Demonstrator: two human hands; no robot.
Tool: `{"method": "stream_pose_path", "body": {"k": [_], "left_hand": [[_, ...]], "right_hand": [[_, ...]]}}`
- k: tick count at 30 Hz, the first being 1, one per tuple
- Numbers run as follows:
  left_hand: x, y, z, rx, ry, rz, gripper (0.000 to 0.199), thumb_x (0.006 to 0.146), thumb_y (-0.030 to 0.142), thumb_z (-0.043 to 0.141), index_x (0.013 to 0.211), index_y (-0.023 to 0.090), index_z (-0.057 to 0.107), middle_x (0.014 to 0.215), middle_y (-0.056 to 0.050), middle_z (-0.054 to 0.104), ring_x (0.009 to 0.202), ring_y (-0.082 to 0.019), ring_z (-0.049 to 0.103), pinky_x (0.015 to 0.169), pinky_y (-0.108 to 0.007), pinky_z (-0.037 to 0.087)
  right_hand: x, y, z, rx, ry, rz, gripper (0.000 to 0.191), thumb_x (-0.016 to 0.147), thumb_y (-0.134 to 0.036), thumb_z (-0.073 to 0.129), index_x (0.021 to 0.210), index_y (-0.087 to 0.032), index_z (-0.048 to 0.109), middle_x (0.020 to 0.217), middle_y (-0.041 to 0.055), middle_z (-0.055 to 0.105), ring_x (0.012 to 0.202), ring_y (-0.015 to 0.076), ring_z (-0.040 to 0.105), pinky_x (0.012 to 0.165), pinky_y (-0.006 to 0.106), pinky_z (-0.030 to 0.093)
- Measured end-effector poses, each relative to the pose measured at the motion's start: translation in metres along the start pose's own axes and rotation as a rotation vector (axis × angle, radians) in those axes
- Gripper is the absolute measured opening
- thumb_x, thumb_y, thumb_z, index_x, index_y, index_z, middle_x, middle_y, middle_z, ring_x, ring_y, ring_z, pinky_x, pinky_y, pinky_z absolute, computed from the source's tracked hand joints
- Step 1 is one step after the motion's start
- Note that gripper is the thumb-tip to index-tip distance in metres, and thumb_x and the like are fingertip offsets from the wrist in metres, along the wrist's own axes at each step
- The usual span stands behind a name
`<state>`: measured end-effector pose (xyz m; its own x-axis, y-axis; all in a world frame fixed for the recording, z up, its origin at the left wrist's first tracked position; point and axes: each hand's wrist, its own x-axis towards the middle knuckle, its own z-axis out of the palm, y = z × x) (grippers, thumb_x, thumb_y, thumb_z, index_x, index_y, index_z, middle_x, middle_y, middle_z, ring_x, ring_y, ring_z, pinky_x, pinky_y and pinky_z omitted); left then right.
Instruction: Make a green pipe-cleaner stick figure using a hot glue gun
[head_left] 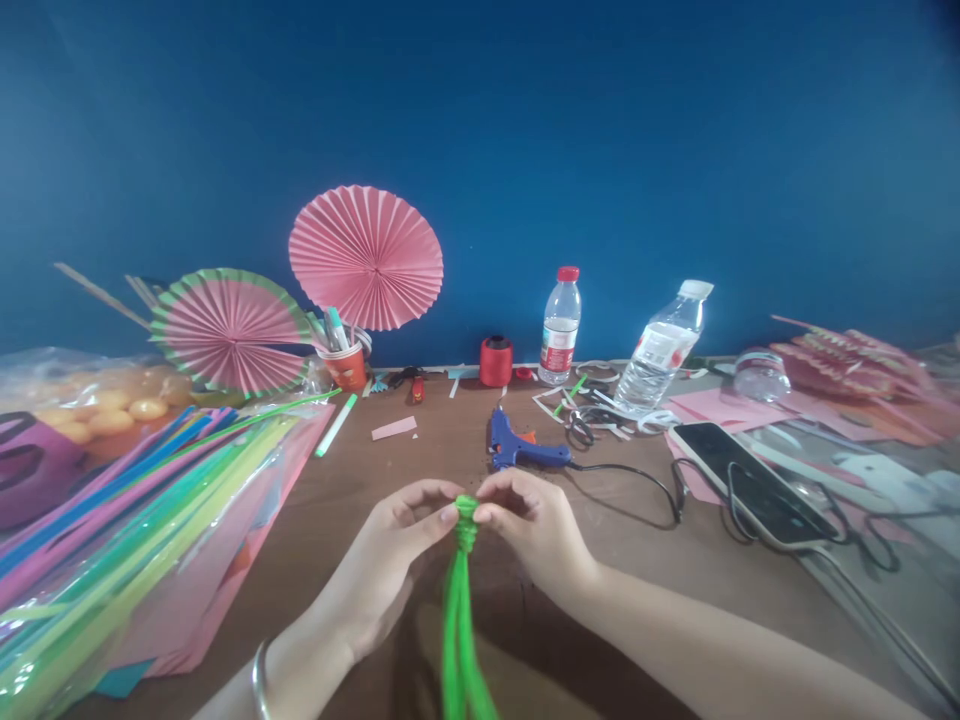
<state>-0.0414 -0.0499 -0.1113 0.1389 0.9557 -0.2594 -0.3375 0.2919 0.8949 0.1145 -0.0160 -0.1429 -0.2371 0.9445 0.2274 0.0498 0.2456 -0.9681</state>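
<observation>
Both the left hand (405, 532) and right hand (536, 530), equally near, pinch closed on the top of the green bundle (460, 590) at lower centre of the frame, its long axis running from their grip down to the bottom edge.

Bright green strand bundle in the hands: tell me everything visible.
The bright green, soft-looking strand bundle has a short, thick, knotted or woven top; long strands trail below, running past the frame's bottom edge. The bare left hand and bare right hand pinch its top from either side, above the brown table. Blur hides its exact material.
</observation>
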Motion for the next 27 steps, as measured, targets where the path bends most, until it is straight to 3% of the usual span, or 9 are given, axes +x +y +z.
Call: {"method": "stream_pose_path", "body": {"k": [4,8,12,15,18,22,24,27], "left_hand": [[0.002,0.001,-0.001,-0.084,0.051,-0.018,0.019,0.073,0.021,0.063,0.091,0.019,0.059,0.086,-0.002,0.065,0.075,-0.013,0.060,0.066,-0.022,0.046],[0.002,0.002,-0.005,-0.119,0.068,0.037,0.021,0.072,0.019,0.063,0.093,0.019,0.058,0.085,-0.001,0.064,0.072,-0.012,0.061,0.067,-0.022,0.048],[0.002,0.001,-0.006,-0.109,-0.018,0.082,0.014,0.075,0.018,0.058,0.089,0.019,0.056,0.084,-0.002,0.062,0.069,-0.015,0.061,0.062,-0.028,0.049],[0.002,0.002,-0.008,0.013,-0.095,0.160,0.009,0.079,0.022,0.052,0.086,0.018,0.056,0.082,-0.002,0.062,0.068,-0.017,0.061,0.062,-0.031,0.049],[0.004,0.003,-0.012,0.296,-0.014,0.286,0.014,0.077,0.025,0.054,0.089,0.019,0.059,0.084,-0.004,0.063,0.075,-0.017,0.060,0.069,-0.029,0.048],[0.010,0.001,-0.020,0.605,0.061,0.398,0.021,0.072,0.027,0.061,0.092,0.020,0.062,0.093,-0.005,0.065,0.086,-0.019,0.059,0.077,-0.029,0.046],[0.013,0.001,-0.023,0.651,0.053,0.424,0.021,0.071,0.025,0.061,0.091,0.020,0.062,0.094,-0.005,0.066,0.089,-0.019,0.059,0.080,-0.029,0.045],[0.016,0.000,-0.024,0.642,0.021,0.426,0.020,0.069,0.022,0.063,0.088,0.019,0.062,0.091,-0.005,0.066,0.086,-0.019,0.060,0.080,-0.029,0.047]], "right_hand": [[0.001,0.004,0.002,0.157,-0.060,0.031,0.023,0.083,-0.039,0.045,0.089,-0.017,0.052,0.062,-0.0025,0.054,0.056,0.0090,0.051,0.055,0.020,0.042],[-0.001,0.000,0.005,0.222,-0.214,0.160,0.025,0.081,-0.039,0.048,0.079,-0.015,0.052,0.064,-0.0002,0.055,0.059,0.0103,0.054,0.057,0.021,0.043],[-0.003,-0.002,0.011,0.254,-0.417,0.326,0.025,0.076,-0.038,0.054,0.078,-0.013,0.053,0.063,-0.0003,0.055,0.051,0.0091,0.054,0.049,0.020,0.042],[-0.005,0.002,0.014,0.150,-0.443,0.363,0.024,0.078,-0.038,0.049,0.078,-0.014,0.052,0.055,-0.0030,0.052,0.039,0.0064,0.047,0.038,0.016,0.035],[-0.005,0.005,0.011,-0.080,-0.410,0.290,0.025,0.081,-0.036,0.043,0.073,-0.014,0.053,0.051,-0.0042,0.049,0.033,0.0044,0.039,0.033,0.015,0.025],[-0.005,-0.002,0.005,-0.425,-0.278,0.025,0.022,0.080,-0.027,0.044,0.066,-0.014,0.056,0.056,-0.0016,0.054,0.048,0.0079,0.046,0.046,0.018,0.030],[-0.005,-0.007,0.002,-0.500,-0.242,-0.048,0.017,0.079,-0.026,0.046,0.074,-0.016,0.059,0.064,0.0000,0.059,0.058,0.0106,0.051,0.053,0.019,0.033],[-0.005,-0.011,0.000,-0.488,-0.240,-0.045,0.020,0.080,-0.027,0.047,0.093,-0.018,0.058,0.075,0.0019,0.063,0.065,0.0131,0.055,0.059,0.020,0.037]]}}
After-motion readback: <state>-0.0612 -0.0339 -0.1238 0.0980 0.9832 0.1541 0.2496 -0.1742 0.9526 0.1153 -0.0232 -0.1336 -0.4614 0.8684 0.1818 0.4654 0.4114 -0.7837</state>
